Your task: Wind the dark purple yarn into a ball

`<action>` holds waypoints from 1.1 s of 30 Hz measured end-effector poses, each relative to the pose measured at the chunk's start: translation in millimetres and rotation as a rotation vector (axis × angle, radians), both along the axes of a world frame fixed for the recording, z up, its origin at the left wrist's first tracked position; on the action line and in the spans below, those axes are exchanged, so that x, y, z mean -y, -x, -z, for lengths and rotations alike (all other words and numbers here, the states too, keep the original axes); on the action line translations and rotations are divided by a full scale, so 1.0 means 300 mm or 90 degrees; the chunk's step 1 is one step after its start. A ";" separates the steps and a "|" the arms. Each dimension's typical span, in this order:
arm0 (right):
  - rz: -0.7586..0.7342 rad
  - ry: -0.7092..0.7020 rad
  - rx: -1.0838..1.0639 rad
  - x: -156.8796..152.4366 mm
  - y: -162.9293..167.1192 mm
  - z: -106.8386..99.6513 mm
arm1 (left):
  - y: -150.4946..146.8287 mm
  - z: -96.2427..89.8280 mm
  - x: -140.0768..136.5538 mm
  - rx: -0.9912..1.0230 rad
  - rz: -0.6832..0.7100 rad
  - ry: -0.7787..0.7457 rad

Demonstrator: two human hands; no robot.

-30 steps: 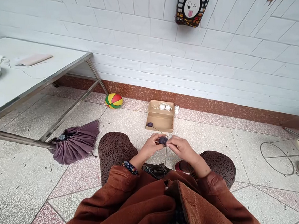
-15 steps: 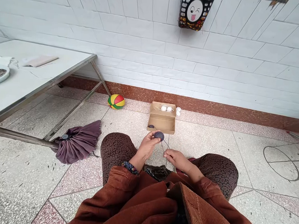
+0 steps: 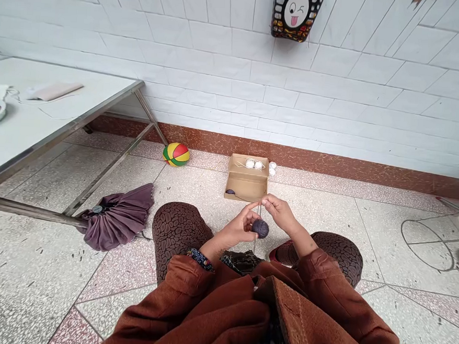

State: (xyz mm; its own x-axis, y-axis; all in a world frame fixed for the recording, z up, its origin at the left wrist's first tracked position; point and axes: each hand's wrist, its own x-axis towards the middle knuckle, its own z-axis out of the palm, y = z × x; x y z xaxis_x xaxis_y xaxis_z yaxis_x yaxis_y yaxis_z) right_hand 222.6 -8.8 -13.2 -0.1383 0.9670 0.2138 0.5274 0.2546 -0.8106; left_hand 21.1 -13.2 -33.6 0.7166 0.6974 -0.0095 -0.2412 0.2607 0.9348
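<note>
A dark purple-grey ball of yarn (image 3: 260, 228) is held in the fingers of my left hand (image 3: 238, 228), between my knees. My right hand (image 3: 280, 213) is closed in a pinch on the yarn strand just above the ball, close to my left fingertips. Beyond my hands an open cardboard box (image 3: 247, 186) lies on the floor. In its near half sits a smaller dark yarn ball (image 3: 230, 192), with a strand running from it toward my hands. Two white balls (image 3: 254, 164) rest in the box's far half.
More white balls (image 3: 272, 168) lie right of the box. A coloured ball (image 3: 176, 154) and a folded purple umbrella (image 3: 118, 217) are on the floor to the left, by a metal-framed table (image 3: 101, 96). A wire stand (image 3: 426, 244) is at right. A black basket (image 3: 297, 14) hangs on the wall.
My right hand has risen from below right of the yarn ball to above it. My left hand has turned and moved the ball right and nearer to me.
</note>
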 end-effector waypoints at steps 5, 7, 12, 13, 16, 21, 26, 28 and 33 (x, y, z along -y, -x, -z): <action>0.007 0.088 0.042 0.058 0.026 0.148 | 0.003 -0.024 -0.004 0.118 -0.109 0.149; -0.015 0.113 0.079 0.096 0.041 0.189 | 0.004 -0.017 -0.015 0.113 -0.166 0.191; -0.144 0.098 0.197 0.185 0.080 0.235 | 0.002 0.028 -0.044 0.081 -0.308 0.245; -0.176 0.084 0.223 0.199 0.086 0.234 | 0.003 0.036 -0.047 0.071 -0.329 0.241; -0.236 0.048 0.271 0.226 0.097 0.202 | 0.008 0.052 -0.051 0.008 -0.380 0.180; -0.167 -0.054 0.221 0.193 0.076 0.060 | 0.016 0.054 -0.043 -0.134 -0.325 0.016; -0.061 -0.111 0.178 0.067 0.030 -0.032 | 0.010 0.015 -0.026 -0.070 -0.135 -0.015; -0.027 -0.093 0.155 0.034 0.026 -0.011 | 0.012 -0.013 -0.018 0.003 -0.085 0.006; -0.027 0.012 0.149 0.080 0.076 0.118 | 0.029 -0.048 -0.033 0.099 -0.143 0.126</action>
State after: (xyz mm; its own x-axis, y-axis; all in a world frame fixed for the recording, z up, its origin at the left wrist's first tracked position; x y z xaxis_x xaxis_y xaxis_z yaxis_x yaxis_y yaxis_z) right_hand 199.9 -32.8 -48.6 -0.2224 0.9627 0.1539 0.6902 0.2669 -0.6726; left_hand 12.4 -3.3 -19.2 0.5492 0.8334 -0.0622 -0.4493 0.3572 0.8189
